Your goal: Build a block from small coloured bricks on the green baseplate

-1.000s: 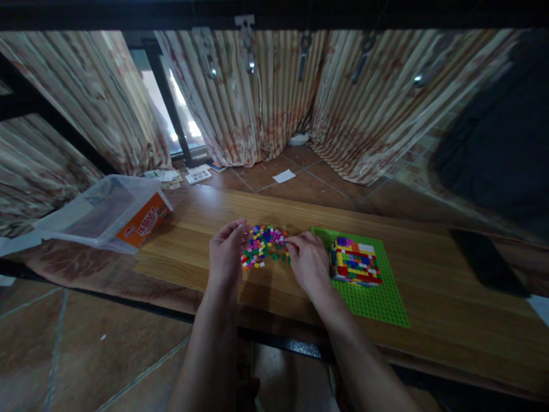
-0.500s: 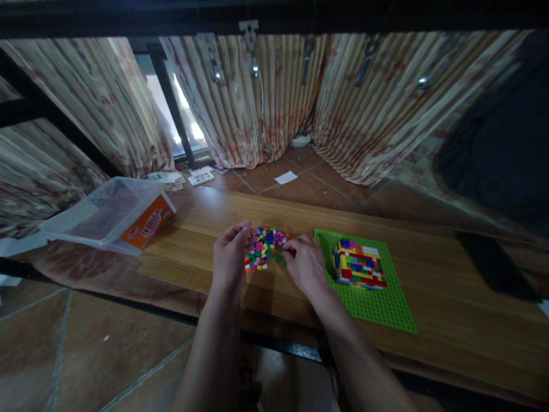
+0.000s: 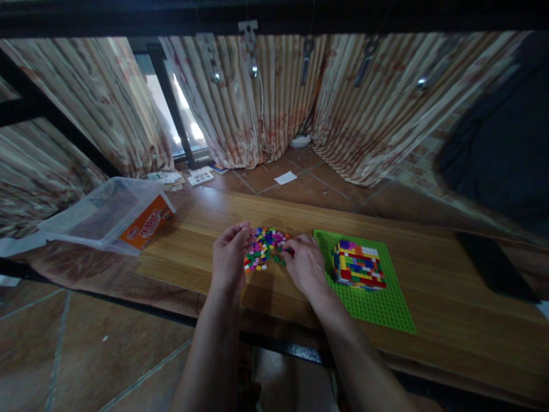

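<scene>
A loose pile of small coloured toy bricks (image 3: 262, 250) lies on the wooden table between my two hands. My left hand (image 3: 228, 257) is at the pile's left edge, thumb and fingers curled together; whatever is in them is hidden. On the other side, my right hand (image 3: 306, 264) reaches down with its fingers pinched at the pile's right edge, and I cannot make out what they hold. Right of it lies a green studded baseplate (image 3: 381, 318). A block-shaped build of many-coloured bricks (image 3: 359, 266) stands on the plate.
A clear plastic bin (image 3: 92, 220) with an orange label stands at the table's left end. On the right lies a dark flat object (image 3: 497, 266). Beyond the table are striped curtains (image 3: 274, 103), a paper sheet (image 3: 286, 177) on the tiled floor, and a dark-clothed person (image 3: 501, 137) at right.
Hardly anything differs. My right hand's fingers have shifted slightly at the pile's edge; my left hand stays nearly in place. The brick build and baseplate are unchanged.
</scene>
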The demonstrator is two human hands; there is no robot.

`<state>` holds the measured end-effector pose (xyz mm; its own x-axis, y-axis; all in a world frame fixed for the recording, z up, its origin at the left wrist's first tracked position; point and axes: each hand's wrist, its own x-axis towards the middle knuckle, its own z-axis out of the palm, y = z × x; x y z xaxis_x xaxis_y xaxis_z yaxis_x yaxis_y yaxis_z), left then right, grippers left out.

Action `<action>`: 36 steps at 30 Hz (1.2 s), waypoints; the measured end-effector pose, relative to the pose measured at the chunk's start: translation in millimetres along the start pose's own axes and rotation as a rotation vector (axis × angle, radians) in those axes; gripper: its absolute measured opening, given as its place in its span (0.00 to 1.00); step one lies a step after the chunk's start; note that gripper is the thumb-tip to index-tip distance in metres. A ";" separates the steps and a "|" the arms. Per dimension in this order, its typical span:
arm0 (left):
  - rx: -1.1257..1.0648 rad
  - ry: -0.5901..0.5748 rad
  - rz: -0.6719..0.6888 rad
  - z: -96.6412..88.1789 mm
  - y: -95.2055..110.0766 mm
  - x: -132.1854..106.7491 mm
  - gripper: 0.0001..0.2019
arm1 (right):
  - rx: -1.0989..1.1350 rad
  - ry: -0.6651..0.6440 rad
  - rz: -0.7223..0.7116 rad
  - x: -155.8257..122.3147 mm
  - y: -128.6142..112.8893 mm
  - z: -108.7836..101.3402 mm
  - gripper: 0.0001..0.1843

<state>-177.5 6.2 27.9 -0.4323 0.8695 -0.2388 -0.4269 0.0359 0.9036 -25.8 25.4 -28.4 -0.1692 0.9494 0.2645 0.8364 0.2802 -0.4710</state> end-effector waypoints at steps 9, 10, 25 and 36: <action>0.018 0.000 -0.011 0.3 1.0 -1.0 0.18 | 0.036 -0.012 -0.016 -0.7 -2.3 -1.9 0.07; 0.017 0.001 -0.010 0.4 1.1 -0.7 0.18 | 0.051 -0.001 -0.025 -1.2 -4.9 -5.5 0.08; 0.089 -0.061 -0.042 17.4 -16.3 -5.2 0.20 | 0.200 0.279 0.310 -22.4 85.0 -121.8 0.15; 0.098 -0.098 -0.048 25.5 -23.7 -5.7 0.20 | 0.212 0.135 0.333 -18.6 97.3 -107.0 0.10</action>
<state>-144.7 12.9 16.9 -0.3315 0.9094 -0.2513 -0.3637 0.1227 0.9234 114.5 19.9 10.9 0.1741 0.9700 0.1696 0.7059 -0.0028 -0.7083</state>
